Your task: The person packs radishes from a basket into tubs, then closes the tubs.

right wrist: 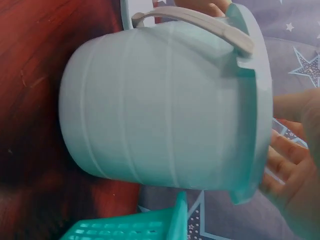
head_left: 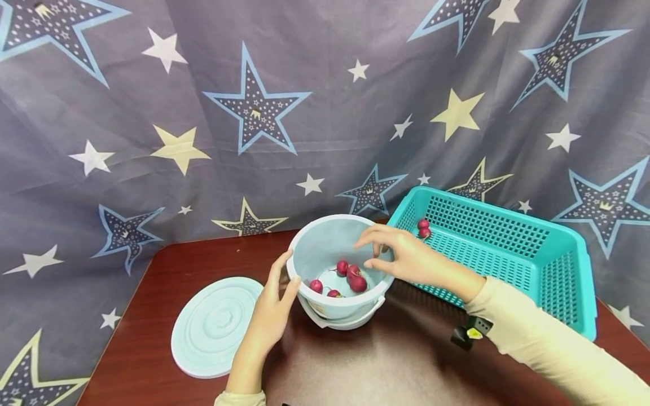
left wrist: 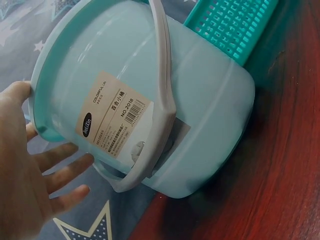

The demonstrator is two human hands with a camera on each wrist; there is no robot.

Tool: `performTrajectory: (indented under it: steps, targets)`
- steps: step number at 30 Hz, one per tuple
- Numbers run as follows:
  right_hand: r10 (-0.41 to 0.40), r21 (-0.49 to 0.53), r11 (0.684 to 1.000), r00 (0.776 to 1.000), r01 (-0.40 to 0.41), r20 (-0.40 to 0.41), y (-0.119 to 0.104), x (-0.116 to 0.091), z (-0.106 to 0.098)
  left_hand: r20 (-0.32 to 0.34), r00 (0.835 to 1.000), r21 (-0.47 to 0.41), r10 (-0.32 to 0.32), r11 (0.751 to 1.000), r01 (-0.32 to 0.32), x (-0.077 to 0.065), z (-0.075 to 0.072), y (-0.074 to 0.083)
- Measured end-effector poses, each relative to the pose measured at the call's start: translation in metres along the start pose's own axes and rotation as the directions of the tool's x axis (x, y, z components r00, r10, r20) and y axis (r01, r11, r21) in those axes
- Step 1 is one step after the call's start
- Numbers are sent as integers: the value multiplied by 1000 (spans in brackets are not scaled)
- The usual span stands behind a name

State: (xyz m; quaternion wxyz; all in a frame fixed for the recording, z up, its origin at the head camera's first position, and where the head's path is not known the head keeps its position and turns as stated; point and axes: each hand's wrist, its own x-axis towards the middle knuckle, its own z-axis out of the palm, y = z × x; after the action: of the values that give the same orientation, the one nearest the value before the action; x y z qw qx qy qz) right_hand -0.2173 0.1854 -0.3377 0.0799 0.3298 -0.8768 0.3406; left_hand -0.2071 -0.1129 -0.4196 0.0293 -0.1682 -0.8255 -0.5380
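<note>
Lid (head_left: 218, 327): near table's (head_left: 142, 316) left edge, presumably leaving bucket (head_left: 325, 242) accessible.
Left hand (head_left: 271, 313): loose against bucket, likely steadying it.
Right hand (head_left: 401, 254): loose over radishes (head_left: 355, 279), holding nothing.

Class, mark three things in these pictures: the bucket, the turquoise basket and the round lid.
Bucket (right wrist: 150, 110): right wrist view, middle of its outer side wall.
Turquoise basket (head_left: 487, 226): head view, its perforated far wall.
Round lid (head_left: 219, 326): head view, near the middle of its upward face.
</note>
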Motion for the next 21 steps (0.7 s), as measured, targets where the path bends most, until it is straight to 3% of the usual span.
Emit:
performTrajectory:
  steps: [9, 17, 21]
  targets:
    - [66, 35, 997, 991, -63, -120, 12, 4, -31, -19, 1000, 32, 3, 999, -2, -1, 3, -1]
    - [253, 80, 966, 962, -245, -101, 47, 1, -52, -22, 1000, 53, -11, 999, 12, -2, 4, 0]
    - [299, 112, 951, 949, -288, -97, 69, 2, -59, -35, 999, 71, -1, 997, 4, 0, 3, 0]
